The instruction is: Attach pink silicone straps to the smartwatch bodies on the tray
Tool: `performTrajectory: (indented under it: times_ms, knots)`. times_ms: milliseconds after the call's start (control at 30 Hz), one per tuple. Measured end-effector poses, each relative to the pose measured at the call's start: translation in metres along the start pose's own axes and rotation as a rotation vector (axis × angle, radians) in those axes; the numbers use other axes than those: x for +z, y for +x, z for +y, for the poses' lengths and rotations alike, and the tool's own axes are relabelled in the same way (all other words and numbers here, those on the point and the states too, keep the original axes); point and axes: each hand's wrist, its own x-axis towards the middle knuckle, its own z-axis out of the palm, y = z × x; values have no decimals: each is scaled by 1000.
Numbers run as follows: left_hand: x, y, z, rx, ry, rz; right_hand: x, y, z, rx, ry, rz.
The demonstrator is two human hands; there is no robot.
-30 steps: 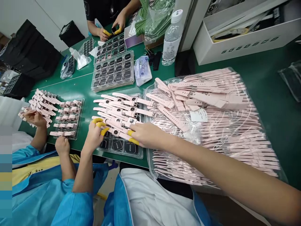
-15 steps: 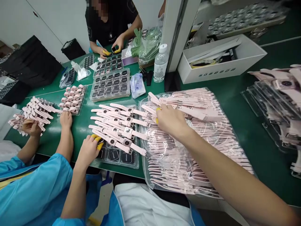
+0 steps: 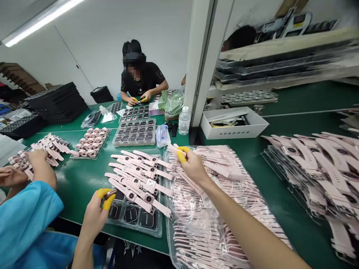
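Observation:
My left hand [image 3: 97,209], with yellow finger covers, pinches a small watch body [image 3: 111,193] at the left edge of a clear tray [image 3: 131,226]. On that tray, pink-strapped watches [image 3: 150,183] lie in slanted rows over dark square pieces in compartments. My right hand [image 3: 188,161], also in yellow finger covers, holds a pink strap [image 3: 174,148] between thumb and fingers. It is above a wide plastic-wrapped pack of pink straps [image 3: 196,224]. Another pink strap [image 3: 193,183] hangs down beneath that hand.
Behind stand trays of dark watches [image 3: 134,132], a bottle [image 3: 184,121], a white box [image 3: 234,130] and a post [image 3: 200,67]. Strapped watches [image 3: 322,160] are piled at right. A person in black works opposite; a co-worker's hands [image 3: 39,158] handle watches at left.
The view has tilted up. My left hand has lifted away from the tray edge and now shows the watch body. My right hand has raised a strap from the pack.

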Motion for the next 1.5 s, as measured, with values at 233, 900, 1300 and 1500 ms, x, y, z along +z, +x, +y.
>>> performTrajectory:
  times_ms: [233, 900, 1300, 1500]
  knots:
    - [44, 49, 64, -49, -555, -9, 21, -11, -4, 27, 686, -41]
    - [154, 134, 113, 639, -599, -373, 36, -31, -13, 295, 669, -426]
    - [155, 127, 114, 578, -610, -336, 41, -26, -11, 393, 811, -376]
    - [154, 125, 119, 586, -566, -359, 37, -26, -9, 443, 900, -379]
